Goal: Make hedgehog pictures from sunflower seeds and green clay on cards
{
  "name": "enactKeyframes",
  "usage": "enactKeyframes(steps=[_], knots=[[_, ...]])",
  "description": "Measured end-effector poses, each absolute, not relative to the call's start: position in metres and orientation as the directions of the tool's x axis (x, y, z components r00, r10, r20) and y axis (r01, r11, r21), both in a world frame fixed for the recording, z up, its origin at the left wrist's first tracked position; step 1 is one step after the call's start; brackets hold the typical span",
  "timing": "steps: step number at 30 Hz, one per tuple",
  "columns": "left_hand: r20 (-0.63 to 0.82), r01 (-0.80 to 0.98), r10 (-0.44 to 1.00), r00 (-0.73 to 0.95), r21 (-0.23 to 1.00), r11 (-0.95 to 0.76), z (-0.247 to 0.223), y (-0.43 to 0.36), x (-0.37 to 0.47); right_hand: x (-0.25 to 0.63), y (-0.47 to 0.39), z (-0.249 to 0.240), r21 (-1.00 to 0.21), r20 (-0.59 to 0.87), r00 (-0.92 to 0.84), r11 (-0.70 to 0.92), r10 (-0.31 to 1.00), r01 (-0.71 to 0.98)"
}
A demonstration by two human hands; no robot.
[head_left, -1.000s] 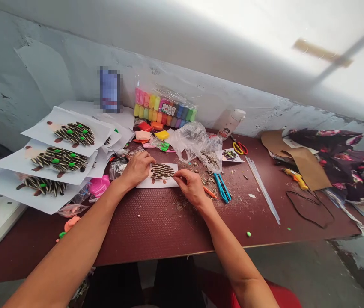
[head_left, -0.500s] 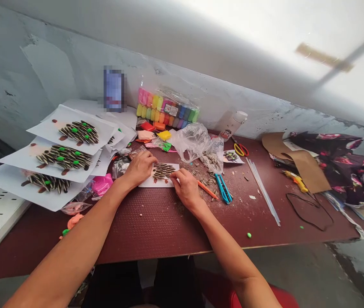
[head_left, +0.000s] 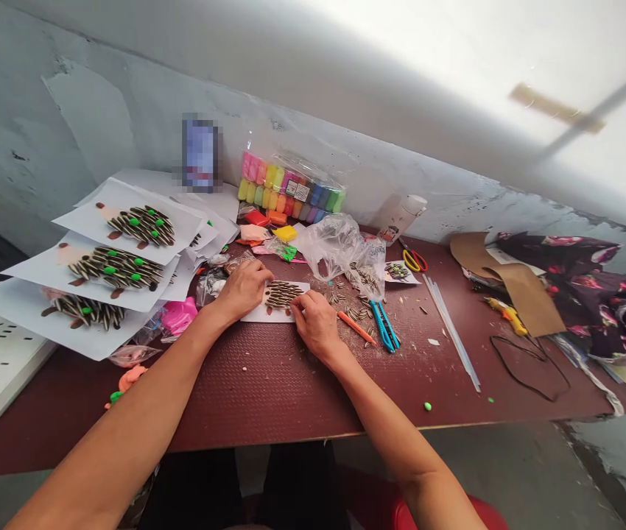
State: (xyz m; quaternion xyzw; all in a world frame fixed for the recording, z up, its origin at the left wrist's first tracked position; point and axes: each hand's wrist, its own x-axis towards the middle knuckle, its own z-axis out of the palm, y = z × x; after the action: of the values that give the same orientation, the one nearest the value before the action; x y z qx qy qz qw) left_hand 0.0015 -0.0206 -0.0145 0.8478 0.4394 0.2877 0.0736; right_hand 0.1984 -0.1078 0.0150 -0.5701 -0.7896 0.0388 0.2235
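My left grip (head_left: 244,290), curled, and my right grip (head_left: 316,322), narrow, were at opposite ends of the white rectangular card (head_left: 269,315) bearing dark striped seeds (head_left: 283,295) on the dark-red counter (head_left: 258,390), though whether either pinched anything I could not tell.

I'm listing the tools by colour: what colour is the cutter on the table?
The cutter is blue; the head view shows it.

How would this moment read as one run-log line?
left hand: at left end of white card | right hand: at card's right end | card: striped seeds | nearby: orange tool, blue cutter
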Motion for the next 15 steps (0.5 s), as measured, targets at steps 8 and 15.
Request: enactKeyframes(steps=[8, 15], knots=[[0.399, 0.719, 0.802, 0.445, 0.374, -0.586, -0.0111, -0.0227, 0.0033, 0.1944, -0.1085, 0.0140, -0.268, 0.279, -0.255, 0.330, 0.926, 0.905], [0.383, 0.714, 0.811, 0.442, 0.398, -0.577, -0.0109, -0.0225, 0.0033, 0.1928, -0.1071, 0.0143, -0.253, 0.245, -0.258, 0.318, 0.934, 0.914]])
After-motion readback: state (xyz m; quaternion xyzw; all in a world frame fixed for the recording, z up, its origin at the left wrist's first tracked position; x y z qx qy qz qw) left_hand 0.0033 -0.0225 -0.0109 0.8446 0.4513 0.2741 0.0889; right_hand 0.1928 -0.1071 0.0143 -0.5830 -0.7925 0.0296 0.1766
